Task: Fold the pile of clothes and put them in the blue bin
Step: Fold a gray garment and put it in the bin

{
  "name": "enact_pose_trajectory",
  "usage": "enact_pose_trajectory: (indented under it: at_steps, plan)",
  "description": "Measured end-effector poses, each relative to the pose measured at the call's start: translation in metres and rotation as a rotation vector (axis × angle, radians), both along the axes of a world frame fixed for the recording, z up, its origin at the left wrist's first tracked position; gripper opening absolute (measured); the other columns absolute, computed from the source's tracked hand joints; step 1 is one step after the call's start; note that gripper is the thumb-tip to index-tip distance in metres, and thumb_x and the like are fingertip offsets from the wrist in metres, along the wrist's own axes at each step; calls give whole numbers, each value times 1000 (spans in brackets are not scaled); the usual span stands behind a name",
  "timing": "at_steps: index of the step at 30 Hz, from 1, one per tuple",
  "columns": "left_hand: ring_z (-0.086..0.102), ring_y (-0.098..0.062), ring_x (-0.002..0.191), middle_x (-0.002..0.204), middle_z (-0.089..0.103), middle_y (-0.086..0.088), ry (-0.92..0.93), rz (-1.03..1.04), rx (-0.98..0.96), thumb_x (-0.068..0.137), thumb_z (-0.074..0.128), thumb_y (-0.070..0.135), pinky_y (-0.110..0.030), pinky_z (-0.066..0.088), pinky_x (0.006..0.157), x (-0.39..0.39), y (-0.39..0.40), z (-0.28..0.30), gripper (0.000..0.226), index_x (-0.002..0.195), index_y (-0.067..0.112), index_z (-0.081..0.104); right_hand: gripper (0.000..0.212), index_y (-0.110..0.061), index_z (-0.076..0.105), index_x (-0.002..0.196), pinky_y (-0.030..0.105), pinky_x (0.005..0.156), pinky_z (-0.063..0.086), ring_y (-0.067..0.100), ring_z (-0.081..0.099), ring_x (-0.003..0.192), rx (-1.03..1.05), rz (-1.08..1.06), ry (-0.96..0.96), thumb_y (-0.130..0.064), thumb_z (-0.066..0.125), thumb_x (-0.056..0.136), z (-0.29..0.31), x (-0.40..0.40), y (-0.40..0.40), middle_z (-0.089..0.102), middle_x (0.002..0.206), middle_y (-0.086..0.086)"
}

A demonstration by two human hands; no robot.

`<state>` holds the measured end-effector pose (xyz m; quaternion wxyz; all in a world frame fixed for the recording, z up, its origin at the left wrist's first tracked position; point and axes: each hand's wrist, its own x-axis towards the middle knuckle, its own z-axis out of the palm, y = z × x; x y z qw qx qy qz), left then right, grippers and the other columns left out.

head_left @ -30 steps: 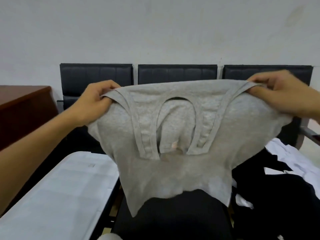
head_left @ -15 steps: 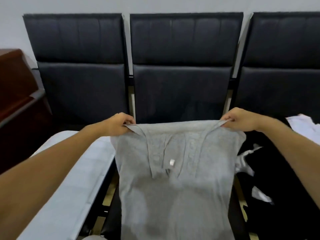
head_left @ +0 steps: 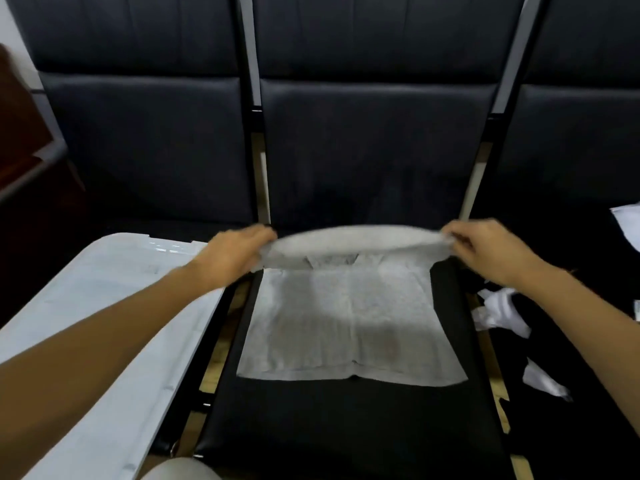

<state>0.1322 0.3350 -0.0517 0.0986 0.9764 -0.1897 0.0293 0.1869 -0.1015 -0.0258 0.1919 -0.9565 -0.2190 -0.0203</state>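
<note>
Head view: grey shirt point(head_left: 349, 320) laid flat on seat point(head_left: 346, 427).
Left hand point(head_left: 235, 254) and right hand point(head_left: 491, 251) pinch its shoulders between fingertips, likely keeping it taut for folding.

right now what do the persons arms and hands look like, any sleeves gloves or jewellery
Both forearms are bare as far as the frame shows, with no sleeve visible on either. The left hand and right hand wear no gloves, and no watch, bracelet or ring can be seen, though motion blur could hide small details.
</note>
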Motion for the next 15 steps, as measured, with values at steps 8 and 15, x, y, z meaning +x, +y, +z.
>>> enact_pose_trajectory:
  at_steps: [8,15]
  plan:
    - [43,-11,120,134,44,11,426,-147,268,80,61,56,-36,47,99,-92,-6,-118,60,132,32,42,52,-36,49,137,26,105,42,12,48,132,-280,46,411,-14,53,90,-110,-123,22,47,146,-10]
    - [55,-16,113,116,64,3,248,-148,293,86,33,43,-34,36,103,-83,-58,-78,43,113,23,61,81,-18,33,151,27,116,22,16,36,140,11,164,352,-46,68,84,-129,-169,166,39,153,-2]
